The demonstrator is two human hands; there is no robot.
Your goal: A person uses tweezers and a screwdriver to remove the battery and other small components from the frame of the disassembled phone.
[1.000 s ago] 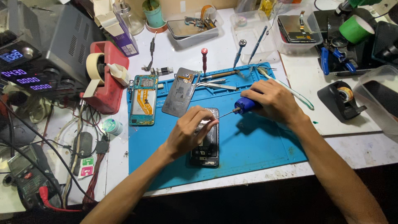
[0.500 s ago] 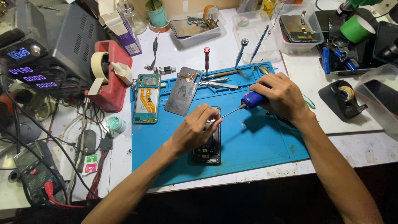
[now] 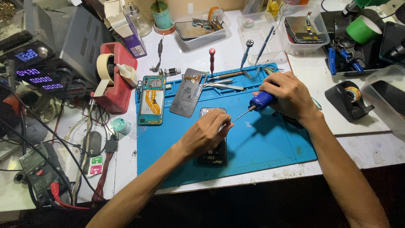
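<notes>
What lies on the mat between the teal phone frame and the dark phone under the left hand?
In the head view, a grey metal back plate lies tilted between the teal phone frame and the dark phone.

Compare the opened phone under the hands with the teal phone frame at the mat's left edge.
The dark phone lies mid-mat, partly covered by the left hand; the teal phone frame lies untouched at the mat's left edge. The dark phone has the blue screwdriver's tip, held in the right hand, pointing at its top; no tool is at the teal frame. The teal frame shows an orange flex strip; the dark phone's inside is mostly hidden. Both lie flat, lengthwise.
</notes>
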